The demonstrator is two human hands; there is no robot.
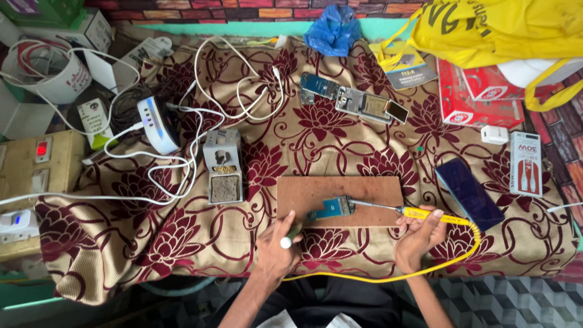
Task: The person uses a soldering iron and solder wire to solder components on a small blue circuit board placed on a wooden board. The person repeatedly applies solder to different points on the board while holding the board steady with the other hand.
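Hands work at the near edge of a table draped in a beige cloth [182, 243] with dark red flowers, seen from the head camera looking straight down. The right hand [419, 234] pinches the yellow handle of a soldering iron [419, 213] between thumb and curled fingers; its thin metal shaft runs left, and the tip touches the right end of a small blue circuit board [331, 208]. A yellow cord [388, 276] loops from the handle down around the wrist and along the table's front edge. The board lies on a brown wooden block [340, 189], near its front edge. The left hand [276, 243] rests just beside the block's near left corner, fingers closed around a slim dark tool with a white round end [286, 242]; I cannot tell what kind of tool it is.

Left of the block stands a grey soldering stand [223, 165] with a sponge pad, amid tangled white cables [182, 140]. Beyond the block, well apart from it, lies an opened phone body [355, 99] with its boards exposed. A dark phone [469, 193] lies screen-up to the right, near the right hand. A yellow bag [504, 27] and red boxes [480, 100] sit at the far right corner.
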